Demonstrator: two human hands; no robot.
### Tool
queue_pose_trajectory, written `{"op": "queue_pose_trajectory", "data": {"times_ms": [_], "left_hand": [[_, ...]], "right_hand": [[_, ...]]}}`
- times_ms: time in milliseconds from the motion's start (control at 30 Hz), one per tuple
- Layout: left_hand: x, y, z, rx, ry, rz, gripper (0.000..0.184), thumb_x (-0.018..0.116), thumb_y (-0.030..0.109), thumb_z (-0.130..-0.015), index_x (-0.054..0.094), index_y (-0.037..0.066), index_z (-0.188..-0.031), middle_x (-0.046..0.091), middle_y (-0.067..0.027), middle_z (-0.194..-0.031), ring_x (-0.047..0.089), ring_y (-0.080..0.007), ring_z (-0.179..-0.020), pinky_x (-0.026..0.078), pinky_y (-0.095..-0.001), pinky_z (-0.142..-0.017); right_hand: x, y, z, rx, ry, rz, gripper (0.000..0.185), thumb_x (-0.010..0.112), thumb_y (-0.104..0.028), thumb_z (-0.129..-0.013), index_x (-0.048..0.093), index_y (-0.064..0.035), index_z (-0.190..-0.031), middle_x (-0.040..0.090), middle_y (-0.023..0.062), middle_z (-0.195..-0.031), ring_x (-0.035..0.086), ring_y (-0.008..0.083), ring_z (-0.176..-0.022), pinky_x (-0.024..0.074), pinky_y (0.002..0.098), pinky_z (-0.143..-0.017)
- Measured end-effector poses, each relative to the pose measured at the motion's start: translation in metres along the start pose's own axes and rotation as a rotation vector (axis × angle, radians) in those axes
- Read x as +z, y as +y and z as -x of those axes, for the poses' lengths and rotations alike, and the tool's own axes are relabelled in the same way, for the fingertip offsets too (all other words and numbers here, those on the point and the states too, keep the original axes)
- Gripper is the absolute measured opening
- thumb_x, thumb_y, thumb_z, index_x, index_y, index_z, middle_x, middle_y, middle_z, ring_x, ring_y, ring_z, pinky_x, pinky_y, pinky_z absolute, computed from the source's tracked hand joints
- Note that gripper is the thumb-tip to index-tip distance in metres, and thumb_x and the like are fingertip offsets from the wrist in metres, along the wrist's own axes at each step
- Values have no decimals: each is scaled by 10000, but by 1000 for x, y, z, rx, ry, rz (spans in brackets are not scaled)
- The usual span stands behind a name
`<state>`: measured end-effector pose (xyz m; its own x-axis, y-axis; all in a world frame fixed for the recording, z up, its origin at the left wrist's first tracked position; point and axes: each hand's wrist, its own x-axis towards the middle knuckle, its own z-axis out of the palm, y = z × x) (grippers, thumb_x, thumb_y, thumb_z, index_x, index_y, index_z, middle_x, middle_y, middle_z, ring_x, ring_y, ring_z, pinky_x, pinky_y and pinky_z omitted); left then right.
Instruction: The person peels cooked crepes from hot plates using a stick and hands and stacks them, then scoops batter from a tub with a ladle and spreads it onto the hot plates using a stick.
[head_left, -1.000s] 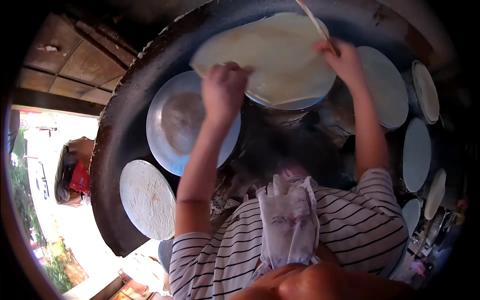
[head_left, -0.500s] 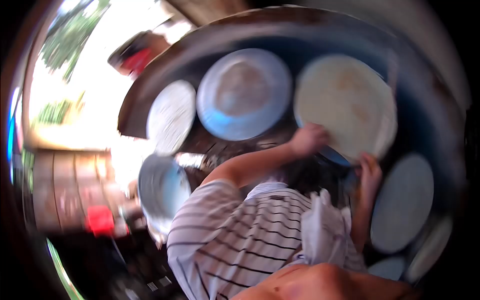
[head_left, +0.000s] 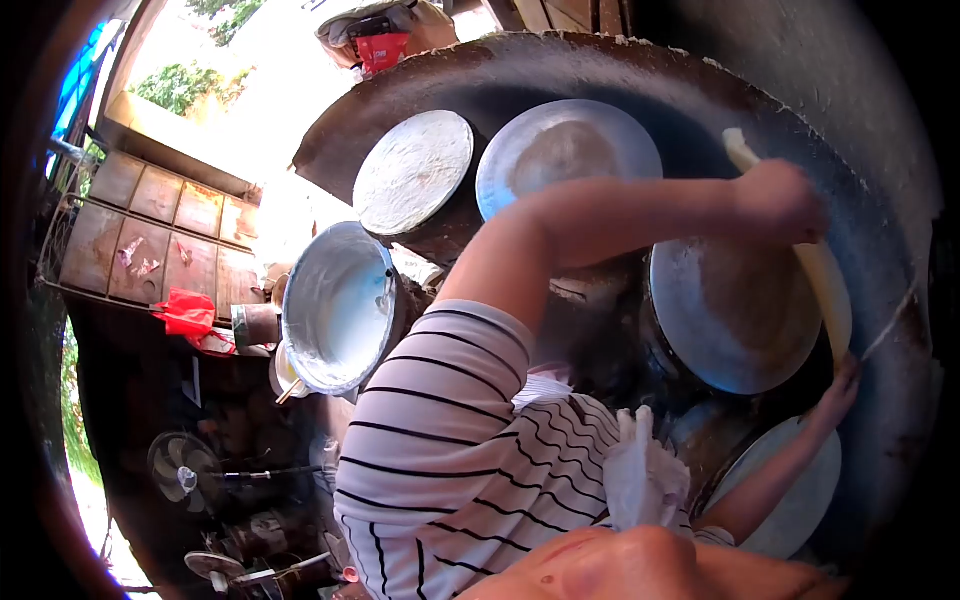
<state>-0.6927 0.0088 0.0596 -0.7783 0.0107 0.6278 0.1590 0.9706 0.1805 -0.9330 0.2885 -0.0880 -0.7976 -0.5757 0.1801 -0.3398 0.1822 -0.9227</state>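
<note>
My left hand (head_left: 782, 203) is closed on the upper part of a pale flatbread (head_left: 822, 283), which hangs folded into a narrow strip. At its lower end my right hand (head_left: 842, 388) pinches the same bread, and a thin stick (head_left: 890, 325) sticks out beside that hand. Below and left of the bread lies a round metal griddle (head_left: 735, 310) with a brownish middle and nothing on it. Another bare griddle (head_left: 565, 155) is behind my left forearm. A white textured flatbread (head_left: 415, 172) covers the griddle to its left.
A metal pot (head_left: 340, 308) of whitish liquid stands left of my body. Lower right, a pale round griddle (head_left: 785, 485) lies under my right forearm. The curved dark rim (head_left: 600, 50) runs round the griddles. A fan (head_left: 185, 470) and a red bag (head_left: 187, 312) are at left.
The view has turned. The large bread that lay flat on its griddle has been lifted off and now hangs between my hands, leaving that griddle bare.
</note>
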Motion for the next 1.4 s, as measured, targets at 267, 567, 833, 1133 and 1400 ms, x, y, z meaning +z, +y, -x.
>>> {"op": "queue_pose_trajectory", "data": {"times_ms": [267,567,833,1133,1400], "left_hand": [[-182,-46,57,96,-276,-11,150,660,130,-795,633,93,-938,621,-56,-919,615,-274,-866,497,-363,-737],[-437,-17,313,-91,-568,-712,127,654,101,-717,617,121,-837,613,-24,-896,600,-223,-842,500,-349,-721],[-378,-45,663,-750,-270,-670,175,655,148,-724,637,169,-897,601,7,-949,569,-181,-924,474,-336,-787],[-319,-11,670,-890,-230,-494,516,647,108,-617,588,163,-1127,559,-18,-1089,516,-215,-1062,380,-378,-956],[-333,-23,684,-706,-249,-313,198,649,131,-727,629,123,-924,592,-18,-993,573,-192,-922,471,-351,-812]], "right_hand": [[137,-118,51,469,-97,-597,645,381,-519,-949,354,2,-1328,542,166,-1227,552,226,-1120,489,338,-814],[524,-233,141,342,-563,-864,232,668,37,-694,496,-119,-681,480,-32,-640,467,85,-516,374,244,-473],[736,-258,203,-46,-619,-205,149,645,-62,-634,496,-68,-647,522,34,-586,548,178,-569,434,321,-574],[732,-252,203,-132,-719,45,182,623,-105,-641,447,-59,-634,495,69,-564,499,219,-525,413,344,-549],[706,-247,196,-296,-727,235,149,650,-123,-712,617,-15,-810,537,60,-591,566,193,-551,455,346,-557]]}}
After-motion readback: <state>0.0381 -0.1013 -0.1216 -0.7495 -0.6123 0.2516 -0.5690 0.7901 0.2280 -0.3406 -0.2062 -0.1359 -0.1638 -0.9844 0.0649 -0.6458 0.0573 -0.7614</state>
